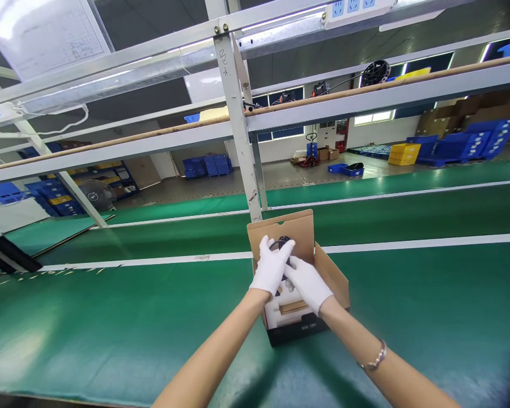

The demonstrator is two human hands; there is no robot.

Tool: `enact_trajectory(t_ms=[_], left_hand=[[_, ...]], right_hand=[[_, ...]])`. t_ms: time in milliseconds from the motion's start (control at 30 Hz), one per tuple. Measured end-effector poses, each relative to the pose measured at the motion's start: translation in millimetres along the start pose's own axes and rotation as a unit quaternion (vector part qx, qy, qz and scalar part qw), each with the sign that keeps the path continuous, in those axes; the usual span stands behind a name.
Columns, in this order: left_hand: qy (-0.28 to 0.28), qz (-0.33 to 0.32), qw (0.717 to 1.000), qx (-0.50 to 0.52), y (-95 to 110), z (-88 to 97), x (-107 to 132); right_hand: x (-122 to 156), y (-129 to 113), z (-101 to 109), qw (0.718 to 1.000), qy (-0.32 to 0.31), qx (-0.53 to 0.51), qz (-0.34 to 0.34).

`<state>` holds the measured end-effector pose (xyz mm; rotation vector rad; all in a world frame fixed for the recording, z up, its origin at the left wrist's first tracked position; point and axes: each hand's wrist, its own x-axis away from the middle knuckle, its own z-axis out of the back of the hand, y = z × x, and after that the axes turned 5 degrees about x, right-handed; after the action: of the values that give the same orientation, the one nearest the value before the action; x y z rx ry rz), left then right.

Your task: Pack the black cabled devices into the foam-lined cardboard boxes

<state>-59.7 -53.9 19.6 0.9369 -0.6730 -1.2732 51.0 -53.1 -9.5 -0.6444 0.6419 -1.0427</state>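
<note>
An open cardboard box (330,275) stands on the green work surface, its lid raised at the back and its front wall black. White packing foam (274,314) with a brown cardboard piece (293,306) shows inside. Over the box, my left hand (271,267) in a white glove has its fingers closed on a dark coiled cable (284,241). My gloved right hand (309,281) meets it from the right, fingers closed on the lower part of the same black bundle. Both hands cover much of the cable and the box's contents.
A white metal post (240,124) rises right behind the box and carries a shelf rail (365,105) across the view. Beyond the green conveyor-like surface (429,306) stand blue crates (463,144) and yellow crates (403,153). A black object (11,253) lies at the far left.
</note>
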Motion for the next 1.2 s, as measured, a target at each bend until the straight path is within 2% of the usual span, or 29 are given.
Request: enact_trajectory(t_ms=[100,200,267,333,400,500,567,633,733,867,933,1033,1100,1200], left_hand=[[-0.049,-0.038,0.997,-0.037,3.3,5.6,-7.8],[-0.137,-0.118,0.977,-0.117,-3.7,19.6,-19.5],[-0.198,-0.169,0.949,-0.178,-10.8,26.0,-27.0],[-0.256,-0.200,0.916,-0.237,-16.2,27.1,-33.7],[-0.307,-0.220,0.881,-0.284,-17.7,24.3,-39.0],[-0.366,-0.256,0.835,-0.322,-13.6,19.5,-43.8],[-0.384,-0.277,0.814,-0.335,-10.8,19.4,-44.6],[-0.387,-0.290,0.806,-0.343,-10.4,21.6,-43.7],[-0.373,-0.291,0.810,-0.346,-14.1,25.7,-40.9],[-0.328,-0.264,0.842,-0.338,-19.6,26.9,-37.8],[-0.294,-0.248,0.861,-0.334,-21.6,25.4,-37.9],[-0.238,-0.217,0.877,-0.356,-24.2,21.4,-39.0],[-0.209,-0.204,0.873,-0.391,-25.1,17.4,-38.3],[-0.183,-0.195,0.842,-0.468,-23.3,9.4,-32.1]], right_hand=[[1.1,3.8,-3.0,0.998,-0.021,0.033,0.054],[-0.1,17.7,12.9,0.992,-0.059,0.087,0.076],[-2.0,26.7,27.1,0.990,-0.043,0.123,0.054],[-4.6,32.0,38.0,0.988,0.008,0.149,0.027],[-7.5,33.7,42.1,0.984,0.038,0.167,0.050],[-12.0,34.4,36.4,0.980,-0.015,0.163,0.113],[-14.8,35.7,30.0,0.981,-0.056,0.145,0.116],[-17.5,37.7,25.3,0.982,-0.071,0.133,0.111],[-21.6,40.9,23.2,0.989,-0.085,0.082,0.089],[-26.7,42.5,24.3,0.995,-0.094,0.004,0.044],[-29.1,42.8,24.1,0.995,-0.090,0.004,0.031],[-33.8,45.3,19.4,0.994,-0.097,0.029,-0.033],[-38.4,49.2,12.7,0.990,-0.112,0.056,-0.070],[-46.4,56.0,-0.3,0.980,-0.122,0.117,-0.102]])
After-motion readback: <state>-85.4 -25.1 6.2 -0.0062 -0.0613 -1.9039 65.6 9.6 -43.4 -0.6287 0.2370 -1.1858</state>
